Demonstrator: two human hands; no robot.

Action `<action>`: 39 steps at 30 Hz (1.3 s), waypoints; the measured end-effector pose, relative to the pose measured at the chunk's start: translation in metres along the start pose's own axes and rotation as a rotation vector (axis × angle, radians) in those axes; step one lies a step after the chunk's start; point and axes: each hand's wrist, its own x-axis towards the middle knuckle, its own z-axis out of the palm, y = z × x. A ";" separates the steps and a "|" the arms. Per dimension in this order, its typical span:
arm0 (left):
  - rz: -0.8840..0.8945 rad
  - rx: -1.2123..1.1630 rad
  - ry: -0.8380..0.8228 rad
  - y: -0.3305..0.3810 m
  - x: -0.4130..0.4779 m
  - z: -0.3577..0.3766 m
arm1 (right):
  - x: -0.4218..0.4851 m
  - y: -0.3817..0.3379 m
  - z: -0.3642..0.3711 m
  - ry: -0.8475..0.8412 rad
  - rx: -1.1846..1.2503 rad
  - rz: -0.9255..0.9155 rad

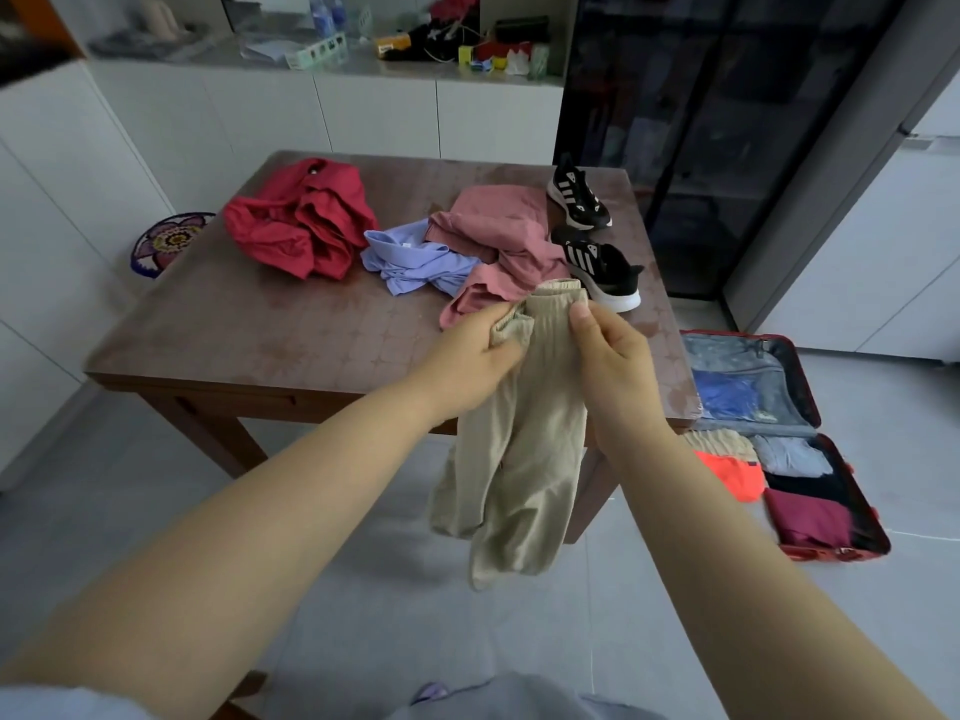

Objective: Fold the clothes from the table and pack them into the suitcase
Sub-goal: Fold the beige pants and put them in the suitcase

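On the left of the brown table [234, 330] lies a crumpled red garment [301, 220], then a blue shirt [415, 262] and a pink garment [498, 236]. At the near edge, the left hand [467, 356] and right hand [613, 366] pinch the waistband of the beige trousers [519, 459], which hang down. Rightward sit black sneakers [597, 262]; the red suitcase [831, 553] lies open on the floor, partly packed.

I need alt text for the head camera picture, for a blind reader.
A left hand and a right hand hold beige trousers by the waistband over the edge of a table. On the table lie a red garment, a blue shirt, a pink garment and two black sneakers; an open suitcase, partly packed, lies on the floor.
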 end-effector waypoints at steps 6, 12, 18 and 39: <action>-0.204 0.122 0.278 0.004 0.021 -0.031 | -0.004 0.000 -0.021 0.374 -0.036 -0.078; -0.245 -0.168 0.176 0.015 0.014 -0.004 | -0.022 0.005 0.012 0.294 -0.106 -0.149; -0.161 -0.390 0.061 0.025 -0.001 0.017 | -0.031 0.010 0.038 0.177 -0.274 -0.192; 0.042 0.051 -0.354 0.036 -0.003 -0.065 | 0.025 -0.049 -0.052 -0.611 -0.752 -0.027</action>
